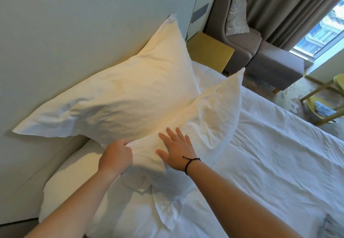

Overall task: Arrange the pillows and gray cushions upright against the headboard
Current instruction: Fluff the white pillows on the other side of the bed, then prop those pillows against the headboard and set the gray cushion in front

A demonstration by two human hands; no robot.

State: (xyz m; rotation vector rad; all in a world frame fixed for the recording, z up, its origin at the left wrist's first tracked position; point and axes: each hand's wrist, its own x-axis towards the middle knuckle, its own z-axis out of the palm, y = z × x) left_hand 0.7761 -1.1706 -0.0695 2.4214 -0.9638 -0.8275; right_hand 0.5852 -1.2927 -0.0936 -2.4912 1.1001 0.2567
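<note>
Headboard (55,38) at left, serving as landmark. Rear white pillow (115,92) leans upright against it. Left hand (116,156), fingers curled, grips the near edge of the front white pillow (208,115), which lies propped against the rear one. Right hand (176,151), fingers straight and spread, presses the front pillow's face. Grey armchair (240,33) stands beyond the headboard's far end.

Soft window (323,31) daylight, wide-angle distortion.
</note>
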